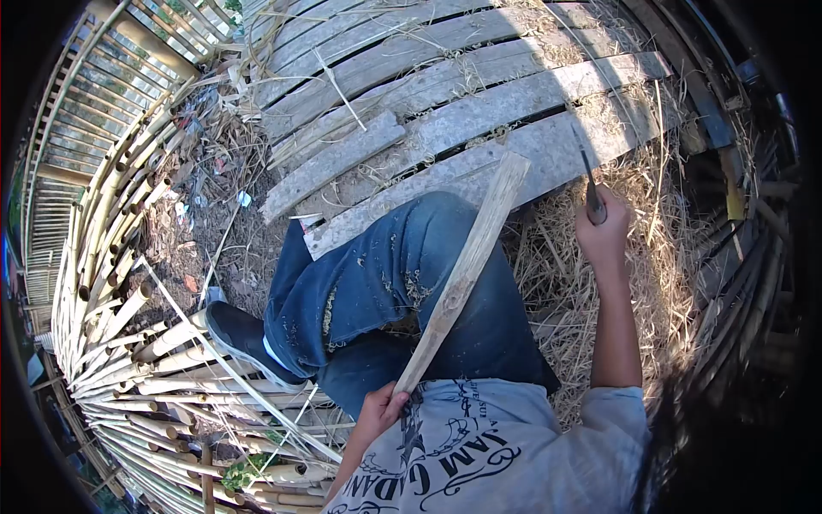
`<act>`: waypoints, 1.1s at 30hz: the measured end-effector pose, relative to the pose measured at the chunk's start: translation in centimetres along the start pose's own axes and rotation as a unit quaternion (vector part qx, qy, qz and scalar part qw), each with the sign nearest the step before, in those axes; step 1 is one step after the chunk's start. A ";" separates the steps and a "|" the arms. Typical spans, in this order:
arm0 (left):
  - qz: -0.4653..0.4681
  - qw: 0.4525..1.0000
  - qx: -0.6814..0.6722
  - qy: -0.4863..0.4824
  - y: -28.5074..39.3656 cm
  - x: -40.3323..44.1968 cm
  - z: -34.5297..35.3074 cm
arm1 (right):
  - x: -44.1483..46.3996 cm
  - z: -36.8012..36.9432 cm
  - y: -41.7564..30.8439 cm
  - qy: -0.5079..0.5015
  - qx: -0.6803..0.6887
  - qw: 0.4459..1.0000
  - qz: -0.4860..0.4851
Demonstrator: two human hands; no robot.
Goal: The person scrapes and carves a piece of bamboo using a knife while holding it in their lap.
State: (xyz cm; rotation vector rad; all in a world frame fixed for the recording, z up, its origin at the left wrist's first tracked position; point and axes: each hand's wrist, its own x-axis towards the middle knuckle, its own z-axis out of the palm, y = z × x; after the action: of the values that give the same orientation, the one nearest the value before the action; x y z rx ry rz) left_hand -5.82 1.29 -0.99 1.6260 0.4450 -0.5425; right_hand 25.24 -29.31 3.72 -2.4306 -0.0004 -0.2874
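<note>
My left hand (382,409) is closed round the near end of a flat wooden slat (467,274), close to my shirt. The slat slants up across my jeans, and its far end reaches over the edge of the plank platform (479,128). Out to the right, my right hand (604,227) grips the handle of a knife (591,184). Its thin dark blade points away from me, toward the planks, apart from the slat. Below that hand lies a heap of pale shavings (565,274).
A short loose board (334,167) lies on the platform among scattered strips. Many bamboo poles (111,231) are stacked along the left, beside a bamboo fence (94,103). A long thin strip (231,360) crosses the ground near my shoe (248,343). Dark poles (745,283) stand at the right.
</note>
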 end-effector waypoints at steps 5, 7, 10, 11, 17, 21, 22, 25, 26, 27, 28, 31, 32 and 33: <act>-0.009 1.000 0.012 -0.010 0.3 -0.3 -0.5 | -4.1 2.8 -2.6 -0.099 -0.090 0.976 -0.171; 0.001 1.000 0.031 -0.002 1.3 -0.2 -0.3 | -2.3 5.1 -1.1 -0.071 -0.073 0.972 -0.212; 0.006 0.999 0.031 0.015 2.0 -0.2 0.4 | 0.2 6.3 0.0 -0.040 -0.066 0.956 -0.282; 0.003 1.000 0.023 0.020 2.1 -0.2 0.7 | 0.5 6.2 0.0 -0.040 -0.081 0.968 -0.235; 0.050 0.997 0.049 0.015 -0.6 -1.8 0.5 | 7.3 -2.1 6.0 0.119 -0.077 0.964 0.226; 0.027 0.999 -0.007 0.032 -0.4 -0.9 0.6 | 2.0 -2.9 4.4 0.100 0.021 0.981 0.164; 0.013 1.000 -0.005 0.023 0.7 -0.6 0.5 | 0.4 -2.1 5.2 0.057 0.011 0.992 0.113; 0.022 0.999 0.034 0.005 0.3 0.0 0.7 | -4.6 0.5 -0.9 -0.022 -0.019 0.999 -0.035; 0.023 0.999 0.043 -0.001 0.4 0.0 0.5 | -5.4 1.4 -2.2 -0.061 -0.030 0.996 -0.059; 0.005 0.999 0.038 -0.003 0.4 -0.3 0.5 | -5.5 2.3 -2.9 -0.108 -0.049 0.988 -0.100; -0.014 0.999 0.031 -0.001 0.5 -0.4 0.5 | -5.1 2.9 -3.3 -0.114 -0.049 0.985 -0.120; 0.030 0.997 0.065 -0.002 0.8 -0.6 0.7 | -0.8 4.6 -2.0 -0.098 -0.117 0.987 -0.040; 0.026 0.998 0.063 0.001 1.9 -0.8 0.9 | 1.7 4.2 -1.7 -0.081 -0.153 0.985 0.015; 0.029 0.998 0.056 0.003 1.5 -1.1 1.0 | 4.4 3.3 -1.3 -0.061 -0.190 0.977 0.070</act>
State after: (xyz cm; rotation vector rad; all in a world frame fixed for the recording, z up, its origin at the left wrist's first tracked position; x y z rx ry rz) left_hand -5.92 0.11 0.74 1.7420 0.3762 -0.5269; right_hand 30.11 -26.53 2.96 -2.8081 0.1860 -0.0774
